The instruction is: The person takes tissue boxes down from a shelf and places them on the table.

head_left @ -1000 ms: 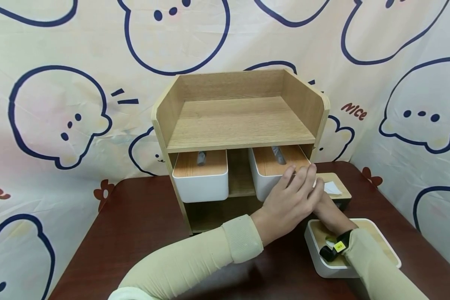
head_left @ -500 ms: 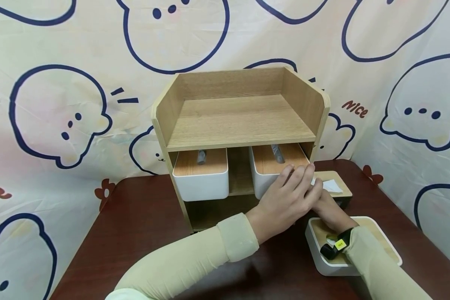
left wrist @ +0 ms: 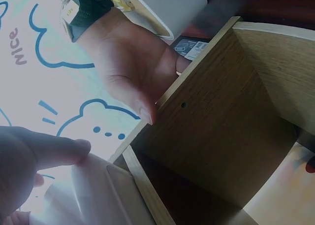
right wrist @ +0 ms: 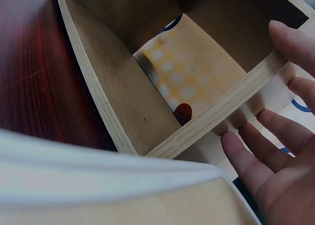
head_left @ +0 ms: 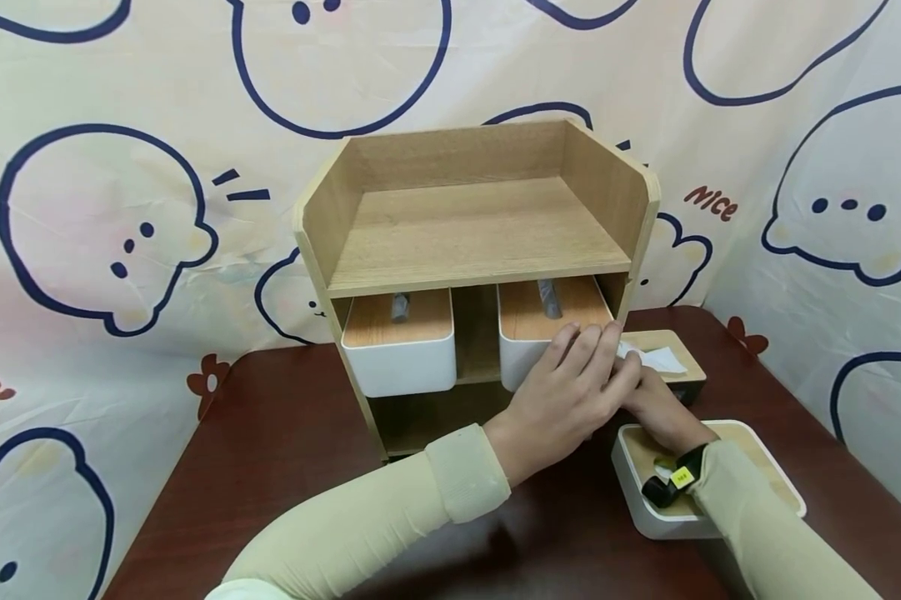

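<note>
A small wooden desk shelf point(head_left: 458, 225) holds two white boxes with wooden lids, side by side under its top board. My left hand point(head_left: 563, 400), fingers straight and close together, rests against the front right of the right-hand box point(head_left: 551, 308). In the left wrist view, the left thumb point(left wrist: 64, 151) touches the rim of that white box point(left wrist: 108, 190). Beside the shelf, my right hand point(head_left: 660, 408) is partly behind the left one. In the right wrist view, its outstretched fingers point(right wrist: 266, 151) touch the outer side of the shelf panel, with the thumb by the front edge.
The other lidded box point(head_left: 397, 367) fills the left bay. A white tray-like box with a wooden top point(head_left: 750, 454) lies under the right wrist. Behind it stands a wood-topped dark block point(head_left: 683, 367) with white paper on it. Patterned cloth point(head_left: 105, 225) hangs around the dark red table point(head_left: 270, 467).
The head view has shifted slightly, so the shelf sits a little higher in it. Both hands stay at the shelf's right side, and the boxes look unmoved relative to it.
</note>
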The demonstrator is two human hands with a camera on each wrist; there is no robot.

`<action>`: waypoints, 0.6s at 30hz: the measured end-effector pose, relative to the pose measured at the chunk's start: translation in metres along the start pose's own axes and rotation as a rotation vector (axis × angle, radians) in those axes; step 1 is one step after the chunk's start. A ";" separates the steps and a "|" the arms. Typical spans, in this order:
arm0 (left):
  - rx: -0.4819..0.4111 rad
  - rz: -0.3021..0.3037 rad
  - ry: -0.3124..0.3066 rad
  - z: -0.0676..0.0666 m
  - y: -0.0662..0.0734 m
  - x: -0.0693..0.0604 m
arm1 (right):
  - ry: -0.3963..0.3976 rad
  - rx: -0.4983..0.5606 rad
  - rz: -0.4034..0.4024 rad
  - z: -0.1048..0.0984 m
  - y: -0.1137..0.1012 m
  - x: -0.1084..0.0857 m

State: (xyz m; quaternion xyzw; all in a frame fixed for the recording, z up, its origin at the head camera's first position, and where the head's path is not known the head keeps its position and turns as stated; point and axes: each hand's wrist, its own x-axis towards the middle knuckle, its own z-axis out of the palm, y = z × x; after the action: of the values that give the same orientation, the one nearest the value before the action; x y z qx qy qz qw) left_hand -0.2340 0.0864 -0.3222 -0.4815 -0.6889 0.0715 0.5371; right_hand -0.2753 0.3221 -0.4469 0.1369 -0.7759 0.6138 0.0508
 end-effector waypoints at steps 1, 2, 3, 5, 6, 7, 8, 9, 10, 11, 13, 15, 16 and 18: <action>0.001 -0.004 0.008 0.000 0.000 0.000 | 0.001 0.010 0.001 0.000 0.000 0.000; 0.002 -0.010 0.018 0.000 -0.001 -0.001 | 0.003 0.017 0.002 0.000 -0.001 0.000; 0.003 -0.015 0.027 0.000 -0.001 -0.001 | 0.002 0.022 0.000 0.000 -0.001 0.000; 0.001 -0.028 0.047 0.000 -0.001 -0.002 | 0.004 0.033 0.003 0.000 -0.002 0.000; -0.002 -0.033 0.055 0.001 -0.001 -0.002 | 0.005 0.034 0.005 0.000 -0.002 0.001; -0.003 -0.038 0.062 0.003 -0.001 -0.003 | 0.007 0.037 0.007 0.001 -0.002 0.001; -0.007 -0.041 0.065 0.005 -0.001 -0.004 | 0.010 0.040 0.007 0.001 -0.002 0.001; -0.012 -0.045 0.067 0.007 0.000 -0.005 | 0.010 0.043 0.008 0.000 -0.002 0.001; -0.017 -0.049 0.068 0.010 0.000 -0.006 | 0.012 0.049 0.011 0.000 -0.002 0.000; -0.021 -0.052 0.066 0.013 0.001 -0.007 | 0.010 0.052 0.009 0.000 -0.002 0.000; -0.029 -0.056 0.053 0.018 0.003 -0.009 | 0.007 0.061 0.006 0.000 -0.001 0.000; -0.039 -0.060 0.036 0.021 0.005 -0.012 | 0.001 0.069 0.007 0.000 -0.001 0.000; -0.044 -0.062 0.029 0.022 0.006 -0.014 | -0.001 0.070 0.007 0.000 -0.001 0.000; -0.057 -0.067 0.014 0.023 0.007 -0.017 | -0.007 0.070 0.011 0.001 0.000 0.000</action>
State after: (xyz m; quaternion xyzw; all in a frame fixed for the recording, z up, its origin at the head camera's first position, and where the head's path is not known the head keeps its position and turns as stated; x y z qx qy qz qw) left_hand -0.2492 0.0871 -0.3470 -0.4738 -0.7026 0.0304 0.5300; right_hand -0.2748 0.3215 -0.4467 0.1364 -0.7549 0.6402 0.0401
